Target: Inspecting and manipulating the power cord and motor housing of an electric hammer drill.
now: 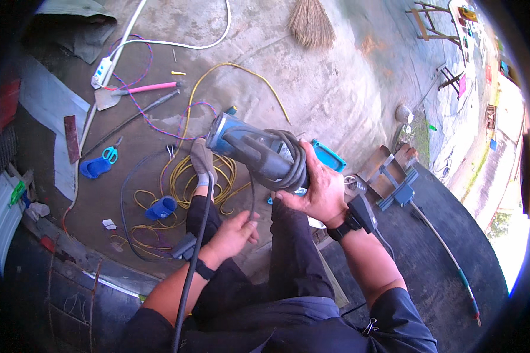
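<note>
From my remote seat: the left hand (234,234) curls loosely round a grey power cord (194,253); the right hand (319,189) grips a blue-grey power tool (254,152), cord coiled about it, held over the concrete floor (335,88). Slack could snag the yellow wire (185,176) underfoot, I judge. The tool's working end is hidden.

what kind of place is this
Probably an outdoor work yard or open-air workshop. The concrete floor is strewn with a coil of yellow wire, a power strip and a broom, while the right hand grips a cord-wrapped power tool.
</note>
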A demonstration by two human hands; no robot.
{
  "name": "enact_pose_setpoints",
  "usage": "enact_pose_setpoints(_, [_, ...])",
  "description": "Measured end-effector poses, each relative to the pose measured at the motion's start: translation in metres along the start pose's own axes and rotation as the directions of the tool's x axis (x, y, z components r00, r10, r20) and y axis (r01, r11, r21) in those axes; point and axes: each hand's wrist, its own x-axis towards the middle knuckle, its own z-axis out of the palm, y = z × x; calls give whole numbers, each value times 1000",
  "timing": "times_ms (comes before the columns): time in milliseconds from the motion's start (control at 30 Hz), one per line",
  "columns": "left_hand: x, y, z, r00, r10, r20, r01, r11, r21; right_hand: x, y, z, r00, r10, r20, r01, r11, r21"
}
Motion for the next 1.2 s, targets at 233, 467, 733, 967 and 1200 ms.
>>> enact_pose_setpoints(233, [-57, 56, 38, 992, 88, -88, -94, 993, -66, -4, -18, 11, 996, 19, 92, -21, 1000, 22])
enact_pose_setpoints(467, [-62, 82, 29, 981, 138, -140, -125, 987, 99, -6, -33, 16, 984, 37, 175, -37, 999, -6])
enact_pose_setpoints(733, [-53, 66, 37, 945, 310, -108, -246, 887, 390, -6, -43, 31, 995, -2, 96, 7, 999, -49])
enact_pose_setpoints(967, [-65, 74, 42, 958, 271, -90, -249, 947, 201, -8, -42, 35, 999, 1, 54, 1, 999, -37])
enact_pose_setpoints(1200, [-68, 57, 24, 935, 305, -182, -284, 949, 134, -5, -49, 32, 994, -18, 107, 24, 999, -46])
